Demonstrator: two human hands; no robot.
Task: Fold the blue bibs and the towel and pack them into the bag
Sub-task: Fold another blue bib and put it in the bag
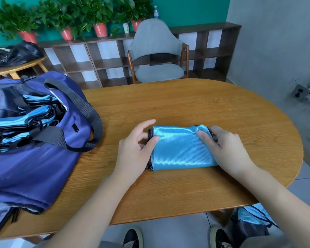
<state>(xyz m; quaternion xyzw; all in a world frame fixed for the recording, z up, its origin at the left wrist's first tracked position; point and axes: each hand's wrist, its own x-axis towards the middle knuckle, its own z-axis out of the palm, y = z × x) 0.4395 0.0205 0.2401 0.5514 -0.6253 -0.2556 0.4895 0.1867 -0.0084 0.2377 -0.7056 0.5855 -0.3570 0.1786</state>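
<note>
Inspector: The folded shiny blue satin bib [182,149] is found mid-surface, pinched at each end by the left hand [135,149] and right hand [224,149].

Assessor: Slippage is judged likely; the fold could be sprung during transfer to the open navy fabric bag [39,140].

Bag [34,158] cut off by the left and lower-left edges — its far end is out of view, and the folded blue pieces packed inside [25,120] overlap so their count cannot be told. Folded bib [179,147]: left hand [134,153] and right hand [224,151] cover its two short ends, layers underneath hidden. Blue cloth under the table [252,217] — mostly hidden by the tabletop edge, kind unclear.
</note>
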